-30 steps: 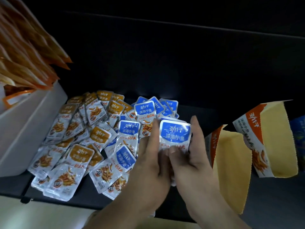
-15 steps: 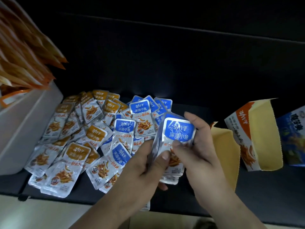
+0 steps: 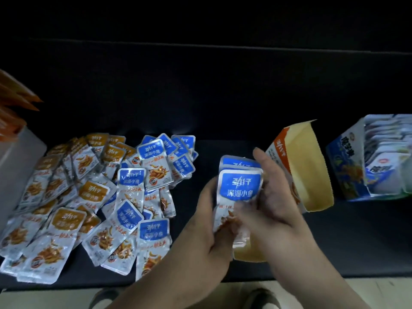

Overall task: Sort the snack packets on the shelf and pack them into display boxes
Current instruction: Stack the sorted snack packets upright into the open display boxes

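Both hands hold a small stack of blue-labelled snack packets (image 3: 239,188) upright over the dark shelf (image 3: 356,237). My left hand (image 3: 207,221) grips the stack's left and lower edge. My right hand (image 3: 272,197) wraps the right side, fingers behind, thumb across the front. A pile of loose packets covers the shelf's left part: blue-labelled ones (image 3: 153,161) towards the middle, orange-labelled ones (image 3: 66,221) further left. An open orange display box (image 3: 305,166) stands just right of my right hand, its yellow inside facing me.
A blue display box (image 3: 352,166) filled with upright packets stands at the far right. A white box (image 3: 13,175) with orange packets (image 3: 13,103) sticking out sits at the far left. A yellow cardboard flap (image 3: 247,255) lies under my hands. The shelf's front edge runs below my wrists.
The stack and both hands have shifted right, closer to the orange box. The packets now face me squarely instead of tilted. The view has swung right, revealing the blue box.
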`<state>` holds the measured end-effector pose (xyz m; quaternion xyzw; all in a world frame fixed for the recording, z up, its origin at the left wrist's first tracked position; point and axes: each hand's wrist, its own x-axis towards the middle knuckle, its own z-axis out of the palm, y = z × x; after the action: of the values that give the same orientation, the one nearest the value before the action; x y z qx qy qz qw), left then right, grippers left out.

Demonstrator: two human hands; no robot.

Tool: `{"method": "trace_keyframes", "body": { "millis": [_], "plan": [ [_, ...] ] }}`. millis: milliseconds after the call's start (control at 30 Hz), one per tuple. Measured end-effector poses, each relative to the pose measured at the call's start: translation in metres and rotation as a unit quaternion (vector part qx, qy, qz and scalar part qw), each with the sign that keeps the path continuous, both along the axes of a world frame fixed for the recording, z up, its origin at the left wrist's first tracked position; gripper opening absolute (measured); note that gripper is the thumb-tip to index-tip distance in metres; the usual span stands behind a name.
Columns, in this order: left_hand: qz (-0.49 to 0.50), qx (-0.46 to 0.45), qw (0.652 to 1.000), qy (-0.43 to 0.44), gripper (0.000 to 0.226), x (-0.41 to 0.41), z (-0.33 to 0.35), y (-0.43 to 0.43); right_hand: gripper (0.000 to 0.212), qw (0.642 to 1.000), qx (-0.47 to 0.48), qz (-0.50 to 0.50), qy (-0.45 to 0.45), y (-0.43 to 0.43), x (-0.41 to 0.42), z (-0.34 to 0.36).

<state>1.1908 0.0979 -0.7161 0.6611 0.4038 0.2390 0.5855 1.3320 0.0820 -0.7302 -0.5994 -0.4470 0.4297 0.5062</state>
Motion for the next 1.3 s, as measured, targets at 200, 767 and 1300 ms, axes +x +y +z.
{"method": "trace_keyframes", "body": {
  "millis": [200,767,1300],
  "plan": [
    [-0.014,0.051,0.995,0.079,0.070,0.026,-0.018,0.001,0.074,0.999,-0.042,0.022,0.012,-0.020,0.059,0.024],
    [0.068,0.154,0.956,0.241,0.072,0.024,-0.060,0.021,0.096,0.998,-0.022,-0.059,-0.015,-0.014,0.070,-0.006],
    [0.074,0.130,0.974,0.169,0.052,0.004,-0.092,0.022,0.057,0.916,0.030,-0.052,-0.396,0.022,0.056,-0.052]
  ]
}}
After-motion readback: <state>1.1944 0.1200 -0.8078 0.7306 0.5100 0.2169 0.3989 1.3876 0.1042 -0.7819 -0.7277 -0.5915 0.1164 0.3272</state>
